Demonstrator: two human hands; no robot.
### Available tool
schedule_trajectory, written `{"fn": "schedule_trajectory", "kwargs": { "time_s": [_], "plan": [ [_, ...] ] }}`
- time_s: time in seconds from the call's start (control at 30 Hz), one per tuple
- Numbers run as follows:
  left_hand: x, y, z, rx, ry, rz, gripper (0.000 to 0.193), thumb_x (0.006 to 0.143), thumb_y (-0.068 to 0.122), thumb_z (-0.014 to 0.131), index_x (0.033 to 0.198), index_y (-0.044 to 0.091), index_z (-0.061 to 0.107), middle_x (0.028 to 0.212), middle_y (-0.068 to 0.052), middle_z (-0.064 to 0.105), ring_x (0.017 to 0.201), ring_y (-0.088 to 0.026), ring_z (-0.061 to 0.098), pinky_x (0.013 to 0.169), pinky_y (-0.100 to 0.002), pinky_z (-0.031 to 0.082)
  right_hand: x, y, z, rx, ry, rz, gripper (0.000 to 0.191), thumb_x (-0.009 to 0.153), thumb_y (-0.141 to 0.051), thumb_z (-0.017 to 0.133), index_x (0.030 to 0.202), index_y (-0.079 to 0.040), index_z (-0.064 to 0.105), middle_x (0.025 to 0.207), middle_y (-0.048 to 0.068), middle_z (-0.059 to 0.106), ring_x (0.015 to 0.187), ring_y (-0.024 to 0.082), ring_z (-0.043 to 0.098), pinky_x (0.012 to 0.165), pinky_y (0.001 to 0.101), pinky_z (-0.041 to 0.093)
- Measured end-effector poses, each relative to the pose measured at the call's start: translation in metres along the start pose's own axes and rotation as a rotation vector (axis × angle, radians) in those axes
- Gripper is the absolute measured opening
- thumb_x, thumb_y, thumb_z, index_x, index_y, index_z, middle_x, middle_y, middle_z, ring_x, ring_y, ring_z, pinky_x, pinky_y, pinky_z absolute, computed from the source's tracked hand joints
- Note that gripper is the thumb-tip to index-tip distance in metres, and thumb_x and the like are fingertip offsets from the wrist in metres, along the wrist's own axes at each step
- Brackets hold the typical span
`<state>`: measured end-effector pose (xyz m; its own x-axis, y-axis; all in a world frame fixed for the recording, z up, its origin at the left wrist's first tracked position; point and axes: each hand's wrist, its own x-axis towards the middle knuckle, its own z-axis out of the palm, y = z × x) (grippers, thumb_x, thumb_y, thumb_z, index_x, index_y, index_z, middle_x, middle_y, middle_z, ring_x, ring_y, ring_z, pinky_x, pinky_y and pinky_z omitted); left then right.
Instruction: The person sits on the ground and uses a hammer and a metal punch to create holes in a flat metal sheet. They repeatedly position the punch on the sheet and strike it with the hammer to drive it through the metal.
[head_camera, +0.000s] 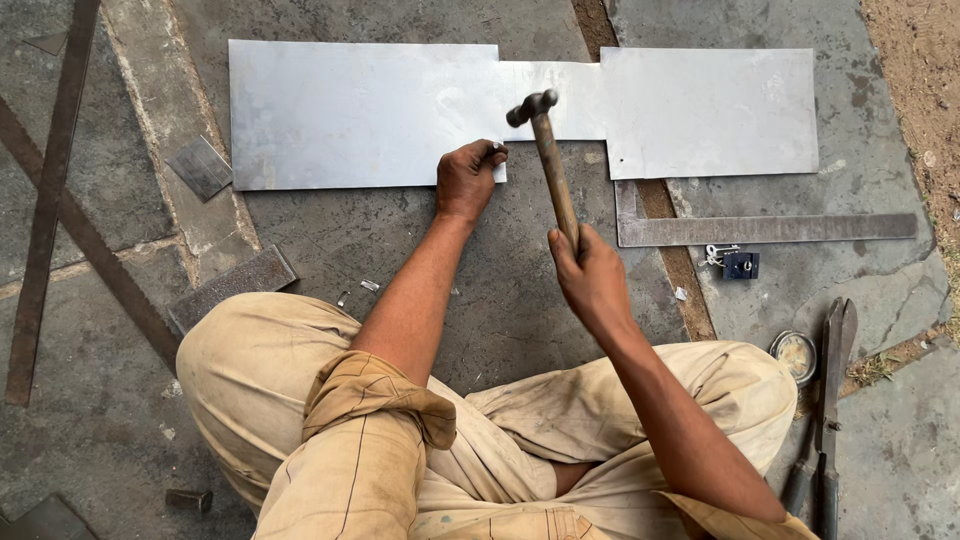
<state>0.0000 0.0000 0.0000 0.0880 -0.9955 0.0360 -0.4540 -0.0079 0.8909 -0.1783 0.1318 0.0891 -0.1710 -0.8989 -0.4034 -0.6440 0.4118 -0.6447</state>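
Gripping the hammer (548, 160) – handle near-upright, head pointing away – right hand (590, 275).

An outdoor metalworking yard: sheet metal (360, 110), steel square (760, 229) and snips (828, 400) on stone paving (510, 270).

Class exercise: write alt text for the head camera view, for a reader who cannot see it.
Seen from above, a seated person's right hand raises a wooden-handled hammer over a cut metal sheet lying on stone paving, while the left hand holds something small at the sheet's near edge. A steel square and snips lie to the right.
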Motion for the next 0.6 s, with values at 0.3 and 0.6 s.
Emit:
{"fn": "schedule_trajectory", "kwargs": {
  "time_s": [0.3,0.6],
  "plan": [
    [0.022,-0.028,0.006,-0.571,0.002,-0.204,0.009,0.095,0.007,0.07,0.099,0.003,0.076,0.091,-0.006,0.08,0.086,-0.012,0.076,0.079,-0.027,0.063,0.083,-0.014,0.067,0.667,0.076,-0.055,0.02,0.088,-0.015,0.08,0.101,-0.007,0.066,0.072,0.0,0.062,0.049,0.008,0.053,0.04,0.0278,0.045],
    [0.01,-0.006,-0.005,-0.207,-0.059,-0.191,0.006,0.093,0.014,0.074,0.093,0.013,0.079,0.087,0.001,0.081,0.078,-0.009,0.075,0.071,-0.027,0.06,0.063,0.002,0.054,0.549,0.07,0.003,0.029,0.1,-0.036,0.061,0.102,-0.006,0.061,0.067,0.0,0.055,0.044,0.009,0.047,0.033,0.0274,0.04]
  ]
}}
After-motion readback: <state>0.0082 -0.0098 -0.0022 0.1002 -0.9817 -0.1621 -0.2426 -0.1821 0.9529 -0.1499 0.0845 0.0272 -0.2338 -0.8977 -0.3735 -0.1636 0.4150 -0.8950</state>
